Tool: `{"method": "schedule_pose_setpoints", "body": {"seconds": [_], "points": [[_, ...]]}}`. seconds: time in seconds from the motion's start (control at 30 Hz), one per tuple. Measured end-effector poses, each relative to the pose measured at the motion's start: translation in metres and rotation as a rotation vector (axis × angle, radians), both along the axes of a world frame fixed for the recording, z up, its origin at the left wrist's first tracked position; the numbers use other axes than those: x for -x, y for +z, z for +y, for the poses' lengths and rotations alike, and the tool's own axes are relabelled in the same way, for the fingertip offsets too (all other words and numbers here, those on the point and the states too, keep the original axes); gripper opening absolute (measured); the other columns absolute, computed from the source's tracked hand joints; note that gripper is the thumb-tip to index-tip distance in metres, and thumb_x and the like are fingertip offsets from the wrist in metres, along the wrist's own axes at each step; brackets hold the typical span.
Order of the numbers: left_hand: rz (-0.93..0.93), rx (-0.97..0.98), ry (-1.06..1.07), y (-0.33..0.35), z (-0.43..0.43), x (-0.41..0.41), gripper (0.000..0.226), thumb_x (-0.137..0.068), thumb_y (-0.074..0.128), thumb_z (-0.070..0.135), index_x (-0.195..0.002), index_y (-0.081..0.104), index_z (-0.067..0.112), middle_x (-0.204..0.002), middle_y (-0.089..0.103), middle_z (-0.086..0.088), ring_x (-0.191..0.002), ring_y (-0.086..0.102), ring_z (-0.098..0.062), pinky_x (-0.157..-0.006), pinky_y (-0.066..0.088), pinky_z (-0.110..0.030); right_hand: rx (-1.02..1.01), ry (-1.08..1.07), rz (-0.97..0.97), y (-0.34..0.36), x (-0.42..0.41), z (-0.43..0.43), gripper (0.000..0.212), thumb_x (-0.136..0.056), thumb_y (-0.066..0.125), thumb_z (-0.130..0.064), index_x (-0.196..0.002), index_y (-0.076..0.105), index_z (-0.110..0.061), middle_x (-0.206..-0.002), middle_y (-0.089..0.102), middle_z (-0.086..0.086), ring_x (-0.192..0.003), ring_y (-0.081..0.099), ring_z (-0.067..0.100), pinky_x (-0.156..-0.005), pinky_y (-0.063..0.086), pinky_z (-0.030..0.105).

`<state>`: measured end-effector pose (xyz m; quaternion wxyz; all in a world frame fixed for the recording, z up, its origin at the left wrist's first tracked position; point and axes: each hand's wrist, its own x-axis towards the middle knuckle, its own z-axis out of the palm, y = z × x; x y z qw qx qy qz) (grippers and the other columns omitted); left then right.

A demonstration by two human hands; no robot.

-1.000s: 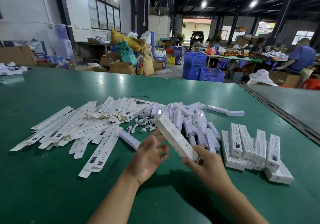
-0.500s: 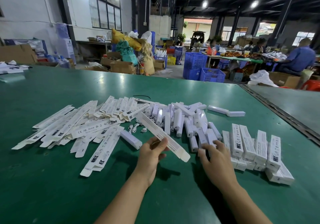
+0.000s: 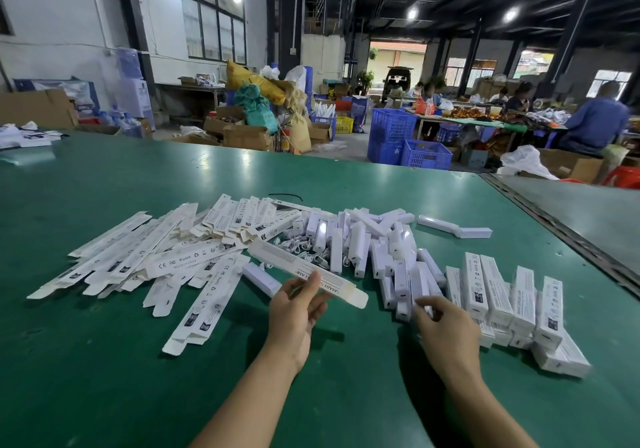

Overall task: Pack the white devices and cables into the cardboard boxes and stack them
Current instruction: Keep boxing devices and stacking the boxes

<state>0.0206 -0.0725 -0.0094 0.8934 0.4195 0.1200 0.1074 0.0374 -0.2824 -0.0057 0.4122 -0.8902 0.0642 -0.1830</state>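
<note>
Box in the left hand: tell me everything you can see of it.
The box is long, narrow white cardboard with grey print, partly reading SMART and LAMP. Its near-end tuck flap is open. It slants, far end leftward, raised over the cables and green table. The left hand pinches it toward the flap end.

Flat cartons [image 3: 156,257] fanned L; raised carton [image 3: 277,255] tilted, flap open. White devices [image 3: 363,243] heaped ctr, cables [image 3: 298,245] prob. underneath. Packed boxes [image 3: 509,298] stacked R.
</note>
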Motion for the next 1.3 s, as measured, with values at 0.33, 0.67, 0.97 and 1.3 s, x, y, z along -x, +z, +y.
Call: {"method": "schedule_pose_setpoints", "body": {"seconds": [0.33, 0.67, 0.97, 1.3], "points": [[0.029, 0.069, 0.146, -0.001, 0.006, -0.006, 0.015, -0.094, 0.065, 0.019, -0.095, 0.052, 0.013, -0.092, 0.079, -0.001, -0.086, 0.076, -0.021, -0.067, 0.054, -0.026, -0.492, 0.305, -0.126, 0.007, 0.012, 0.017, 0.021, -0.091, 0.065, -0.007, -0.089, 0.073, -0.027, -0.087, 0.074, -0.005, -0.078, 0.068, 0.007, -0.071, 0.056, 0.022], [0.033, 0.071, 0.168, 0.001, 0.008, -0.006, 0.018, -0.093, 0.066, 0.02, -0.103, 0.054, 0.012, -0.098, 0.077, -0.01, -0.085, 0.076, -0.023, -0.07, 0.055, -0.029, -0.461, 0.417, -0.054, 0.002, 0.016, 0.024, 0.03, -0.088, 0.067, -0.005, -0.08, 0.076, -0.032, -0.078, 0.072, 0.004, -0.067, 0.061, 0.019, -0.07, 0.054, 0.041], [0.024, -0.058, 0.132, 0.0, 0.002, -0.003, 0.027, -0.088, 0.071, 0.025, -0.104, 0.052, 0.015, -0.09, 0.078, 0.001, -0.077, 0.076, -0.016, -0.059, 0.054, -0.022, -0.421, 0.399, -0.037, 0.003, 0.014, 0.02, 0.022, -0.087, 0.068, -0.002, -0.077, 0.076, -0.021, -0.083, 0.075, -0.005, -0.066, 0.061, 0.019, -0.068, 0.051, 0.036], [-0.045, -0.193, 0.001, 0.001, -0.007, 0.001, 0.042, -0.073, 0.074, 0.031, -0.106, 0.058, 0.01, -0.095, 0.078, -0.003, -0.083, 0.076, -0.022, -0.067, 0.051, -0.028, -0.62, 0.332, 0.003, 0.007, 0.015, 0.024, 0.019, -0.079, 0.08, -0.013, -0.094, 0.068, -0.017, -0.073, 0.067, -0.001, -0.07, 0.063, 0.012, -0.069, 0.053, 0.022]]}}
